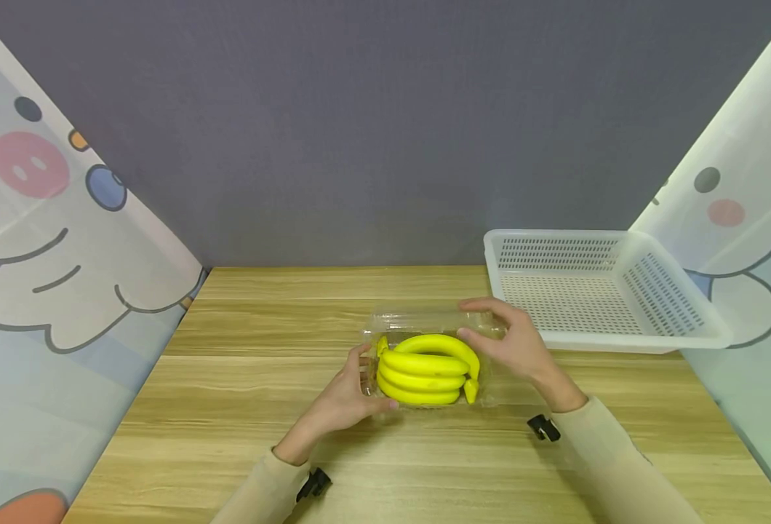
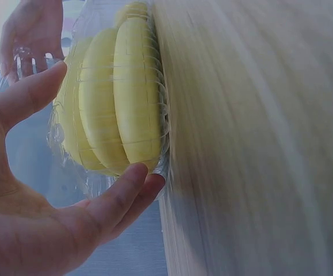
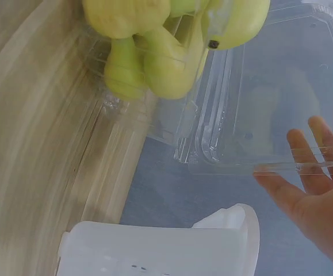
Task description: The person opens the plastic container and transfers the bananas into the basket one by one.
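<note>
A bunch of yellow bananas [image 1: 423, 381] lies in a clear plastic clamshell box [image 2: 91, 183] on the table. The box's lid [image 3: 275, 109] stands raised in the right wrist view. My left hand [image 1: 341, 399] holds the box at its left end, thumb at the near edge and fingers spread round the corner. With thumb and fingers, my right hand [image 1: 518, 345] pinches the lid's right edge. Through the plastic, the banana tips show near the hinge side in the right wrist view.
A white perforated basket [image 1: 647, 340] stands at the back right, close beyond the right hand. A wooden table [image 1: 241, 327] lies under everything, with a grey wall [image 1: 359, 145] behind it and cartoon-printed panels [image 1: 45, 291] at both sides.
</note>
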Available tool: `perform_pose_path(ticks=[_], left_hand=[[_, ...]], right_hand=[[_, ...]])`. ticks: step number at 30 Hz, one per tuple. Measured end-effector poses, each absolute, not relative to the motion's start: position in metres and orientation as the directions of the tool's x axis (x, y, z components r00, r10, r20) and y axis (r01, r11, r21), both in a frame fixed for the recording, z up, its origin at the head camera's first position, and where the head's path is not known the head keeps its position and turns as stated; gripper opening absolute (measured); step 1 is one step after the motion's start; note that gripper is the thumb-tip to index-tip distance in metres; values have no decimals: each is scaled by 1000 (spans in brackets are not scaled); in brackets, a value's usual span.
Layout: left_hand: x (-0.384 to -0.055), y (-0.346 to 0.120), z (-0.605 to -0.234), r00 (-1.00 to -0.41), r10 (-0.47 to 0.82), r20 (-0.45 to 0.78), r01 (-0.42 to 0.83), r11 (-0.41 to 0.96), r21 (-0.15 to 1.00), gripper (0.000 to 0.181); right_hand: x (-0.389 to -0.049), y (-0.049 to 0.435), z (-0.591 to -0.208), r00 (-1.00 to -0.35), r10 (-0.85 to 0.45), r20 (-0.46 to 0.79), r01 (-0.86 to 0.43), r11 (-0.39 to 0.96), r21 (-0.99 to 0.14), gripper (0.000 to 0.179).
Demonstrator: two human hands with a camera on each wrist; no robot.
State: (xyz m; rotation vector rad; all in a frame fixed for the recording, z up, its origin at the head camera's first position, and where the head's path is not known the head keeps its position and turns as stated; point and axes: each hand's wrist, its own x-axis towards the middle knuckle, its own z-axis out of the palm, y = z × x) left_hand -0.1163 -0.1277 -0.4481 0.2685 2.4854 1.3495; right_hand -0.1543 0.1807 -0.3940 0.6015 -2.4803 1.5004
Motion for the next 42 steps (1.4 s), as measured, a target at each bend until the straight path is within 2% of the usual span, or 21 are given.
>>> perform_pose_path(ticks=[8, 23, 29, 42], left_hand=[[-116, -127, -447, -939, 300, -166, 32, 558, 829, 115], [-115, -128, -447, -937, 305, -167, 30, 548, 836, 114], [-117, -127, -447, -937, 306, -169, 25, 542, 840, 116], [-116, -127, -447, -939, 298, -170, 21, 543, 840, 115]], right_hand=[[-160, 180, -396, -895, -189, 403, -445, 331, -832, 34], [-173, 186, -398, -864, -176, 471, -498, 162, -852, 35], [-180, 186, -398, -840, -154, 520, -539, 126, -833, 32], [-190, 185, -394, -858, -98, 504, -513, 138, -847, 28]])
